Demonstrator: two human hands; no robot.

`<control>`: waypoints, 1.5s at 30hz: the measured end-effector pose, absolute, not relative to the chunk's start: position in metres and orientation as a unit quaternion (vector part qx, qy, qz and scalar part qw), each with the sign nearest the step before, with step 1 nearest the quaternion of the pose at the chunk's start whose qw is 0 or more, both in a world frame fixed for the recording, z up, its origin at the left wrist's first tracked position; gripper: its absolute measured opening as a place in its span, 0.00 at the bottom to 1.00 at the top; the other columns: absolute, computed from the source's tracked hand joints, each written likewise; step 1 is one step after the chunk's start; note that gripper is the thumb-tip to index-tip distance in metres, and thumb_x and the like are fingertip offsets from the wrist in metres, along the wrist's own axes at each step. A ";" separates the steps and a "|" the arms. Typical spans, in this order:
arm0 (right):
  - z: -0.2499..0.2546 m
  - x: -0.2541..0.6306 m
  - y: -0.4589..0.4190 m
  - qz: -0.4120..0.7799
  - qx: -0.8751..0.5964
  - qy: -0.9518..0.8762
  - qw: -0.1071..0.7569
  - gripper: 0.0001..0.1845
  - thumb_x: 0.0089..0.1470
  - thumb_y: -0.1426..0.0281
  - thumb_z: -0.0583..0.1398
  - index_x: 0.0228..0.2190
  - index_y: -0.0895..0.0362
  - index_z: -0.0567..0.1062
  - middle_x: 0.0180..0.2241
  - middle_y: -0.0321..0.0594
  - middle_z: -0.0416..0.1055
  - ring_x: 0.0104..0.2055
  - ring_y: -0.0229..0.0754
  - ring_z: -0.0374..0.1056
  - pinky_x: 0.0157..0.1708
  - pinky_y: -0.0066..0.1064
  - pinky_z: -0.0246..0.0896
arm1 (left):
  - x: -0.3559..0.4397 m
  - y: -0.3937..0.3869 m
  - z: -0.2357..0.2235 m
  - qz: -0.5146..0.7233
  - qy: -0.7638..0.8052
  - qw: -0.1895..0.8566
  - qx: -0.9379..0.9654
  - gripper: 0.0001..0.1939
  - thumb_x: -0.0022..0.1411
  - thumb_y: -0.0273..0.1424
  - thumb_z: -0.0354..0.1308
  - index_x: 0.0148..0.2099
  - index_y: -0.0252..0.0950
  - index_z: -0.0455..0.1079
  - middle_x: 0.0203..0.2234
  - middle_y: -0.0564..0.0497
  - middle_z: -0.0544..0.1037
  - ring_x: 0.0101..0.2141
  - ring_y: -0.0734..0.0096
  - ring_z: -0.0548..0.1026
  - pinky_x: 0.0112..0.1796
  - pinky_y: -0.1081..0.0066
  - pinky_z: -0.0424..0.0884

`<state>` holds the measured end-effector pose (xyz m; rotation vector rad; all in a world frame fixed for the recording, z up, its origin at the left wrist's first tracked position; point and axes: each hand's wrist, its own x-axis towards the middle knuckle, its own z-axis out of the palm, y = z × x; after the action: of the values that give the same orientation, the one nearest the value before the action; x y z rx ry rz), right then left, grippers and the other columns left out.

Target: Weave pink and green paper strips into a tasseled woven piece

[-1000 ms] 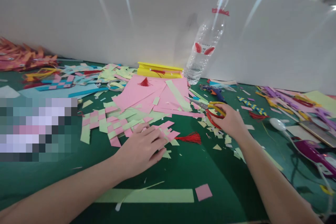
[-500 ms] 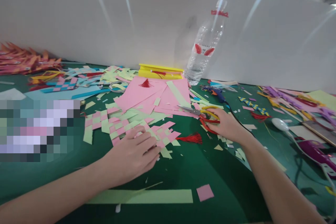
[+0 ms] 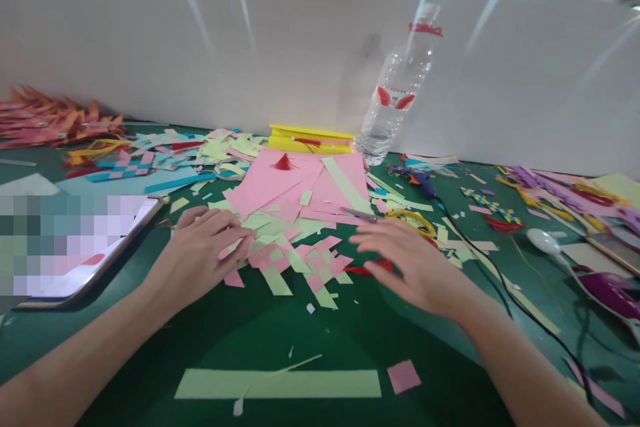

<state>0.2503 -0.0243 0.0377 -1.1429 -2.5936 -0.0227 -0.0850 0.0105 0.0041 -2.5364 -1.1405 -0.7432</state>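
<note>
My left hand [image 3: 203,250] lies over the left end of a pink and pale-green woven paper piece [image 3: 300,255], its fingers bent and pressed together on the paper. It hides that end. At the weave's right end is a red tassel [image 3: 377,268]. My right hand [image 3: 410,270] hovers near this tassel, open, fingers apart, holding nothing. Just behind it lie scissors [image 3: 417,219] with yellow and red handles, partly covered by the hand. Closer to me are a long pale-green paper strip [image 3: 280,385] and a small pink square [image 3: 404,377].
Pink sheets [image 3: 280,180] and a yellow folded piece [image 3: 310,139] are at the back, beside a clear bottle [image 3: 397,93]. A glue gun [image 3: 417,180] trails a black cord rightward. A phone [image 3: 120,240] is at left, a purple device [image 3: 607,293] at right. Paper scraps surround them.
My right hand has let go of the scissors, leaving them on the table, and moved toward me. My left hand has shifted left and away from me, to the weave's left end.
</note>
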 end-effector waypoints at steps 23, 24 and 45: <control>0.022 0.236 -0.014 0.073 -0.417 -0.896 0.133 0.14 0.63 0.63 0.51 0.47 0.53 0.71 0.49 0.43 0.74 0.55 0.48 0.66 0.60 0.54 0.50 | -0.092 0.012 0.012 -0.282 -0.408 0.134 -0.858 0.12 0.67 0.29 0.48 0.36 0.38 0.73 0.28 0.51 0.73 0.29 0.67 0.71 0.39 0.62 0.61; 0.021 0.237 -0.013 0.075 -0.417 -0.897 0.125 0.14 0.63 0.64 0.51 0.46 0.53 0.71 0.49 0.42 0.74 0.55 0.48 0.66 0.61 0.55 0.49 | -0.091 0.011 0.011 -0.278 -0.404 0.129 -0.862 0.13 0.67 0.29 0.48 0.35 0.38 0.73 0.28 0.51 0.73 0.29 0.68 0.71 0.39 0.62 0.61; 0.007 0.267 0.002 -0.114 -0.462 -0.810 0.342 0.11 0.57 0.73 0.56 0.28 0.50 0.77 0.34 0.37 0.80 0.38 0.46 0.75 0.56 0.53 0.52 | -0.125 0.024 0.006 -0.118 -0.597 0.231 -0.760 0.14 0.68 0.36 0.45 0.41 0.36 0.70 0.40 0.46 0.78 0.42 0.58 0.72 0.44 0.58 0.60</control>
<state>0.2675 0.0016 0.0065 -1.2016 -2.1057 -0.2969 -0.1254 0.0242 0.0059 -2.0889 -1.6405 -0.3235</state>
